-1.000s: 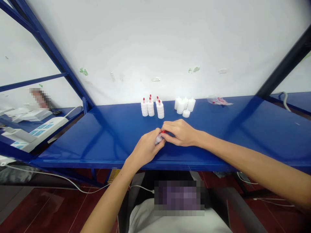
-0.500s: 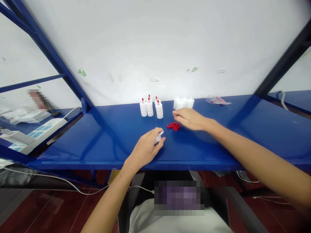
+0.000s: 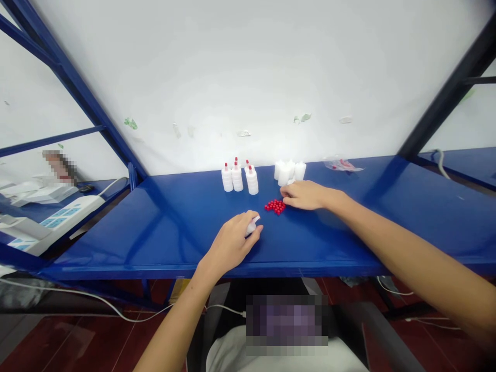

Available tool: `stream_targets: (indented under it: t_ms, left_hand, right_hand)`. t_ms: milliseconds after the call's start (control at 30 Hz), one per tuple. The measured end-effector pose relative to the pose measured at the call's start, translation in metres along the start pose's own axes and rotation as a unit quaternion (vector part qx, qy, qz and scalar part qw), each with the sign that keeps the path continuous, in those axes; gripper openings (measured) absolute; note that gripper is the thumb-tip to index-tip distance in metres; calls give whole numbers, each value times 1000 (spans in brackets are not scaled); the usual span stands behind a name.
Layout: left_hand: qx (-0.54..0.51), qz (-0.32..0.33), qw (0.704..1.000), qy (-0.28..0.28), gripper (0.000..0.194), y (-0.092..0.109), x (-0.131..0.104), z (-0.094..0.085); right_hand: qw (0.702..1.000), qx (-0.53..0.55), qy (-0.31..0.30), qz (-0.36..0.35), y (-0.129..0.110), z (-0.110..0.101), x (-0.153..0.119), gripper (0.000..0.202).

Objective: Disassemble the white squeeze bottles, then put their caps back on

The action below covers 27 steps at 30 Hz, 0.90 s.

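Note:
My left hand (image 3: 232, 240) is wrapped round a small white squeeze bottle (image 3: 251, 227) near the front of the blue table. Its white tip pokes out between thumb and forefinger, with no red on it. At the right edge of a small pile of red caps (image 3: 274, 206), my right hand (image 3: 304, 195) has its fingers drawn together and pointing down; whatever they hold, if anything, is hidden. Behind that hand stands a group of plain white bottles (image 3: 283, 175), partly covered by it. To their left several white bottles with red tips (image 3: 237, 180) stand upright.
The blue table (image 3: 163, 222) backs onto a white wall. A clear plastic bag (image 3: 343, 164) with red bits in it lies at the back right. Blue frame posts rise at both sides. A white power strip (image 3: 62, 219) is on the left, with a cable hanging below.
My right hand has come down slightly, closer to the right edge of the red caps. The left hand keeps its hold on the bottle. The view has shifted a little.

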<state>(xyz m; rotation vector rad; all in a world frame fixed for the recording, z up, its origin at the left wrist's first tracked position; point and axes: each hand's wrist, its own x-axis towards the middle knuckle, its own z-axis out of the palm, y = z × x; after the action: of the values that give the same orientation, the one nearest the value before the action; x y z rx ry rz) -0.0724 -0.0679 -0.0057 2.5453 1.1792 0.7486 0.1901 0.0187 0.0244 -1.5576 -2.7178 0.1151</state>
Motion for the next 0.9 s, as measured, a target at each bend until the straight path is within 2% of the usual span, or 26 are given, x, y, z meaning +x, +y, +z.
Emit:
stream_targets:
  t_ms: [267, 400, 467, 567, 700, 767, 800, 900]
  left_hand:
    - [-26, -21, 999, 10, 19, 3, 0, -2]
    - [-28, -31, 999, 4, 15, 4, -1, -3]
    - [-34, -37, 999, 0, 15, 4, -2, -3]
    - [-57, -42, 998, -2, 13, 4, -3, -3]
    - [-101, -32, 994, 1, 13, 5, -2, -3]
    - [-103, -45, 994, 7, 22, 5, -2, -3]
    - [-98, -55, 994, 11, 26, 5, -2, -2]
    - [-70, -63, 995, 18, 15, 2, -2, 0]
  right_hand:
    - [998, 31, 26, -45, -7, 0, 1, 34]
    - [992, 19, 116, -37, -16, -2, -1, 29]
    - [982, 50, 157, -90, -28, -3, -5, 27]
    - [956, 100, 164, -221, -55, 1, -10, 28]
    - [936, 110, 180, -282, -80, 12, -11, 22]
    - [931, 130, 212, -265, -76, 13, -9, 20]
    - [931, 142, 240, -236, -69, 12, -8, 19]
    - [928, 138, 342, -56, -33, 4, -4, 19]
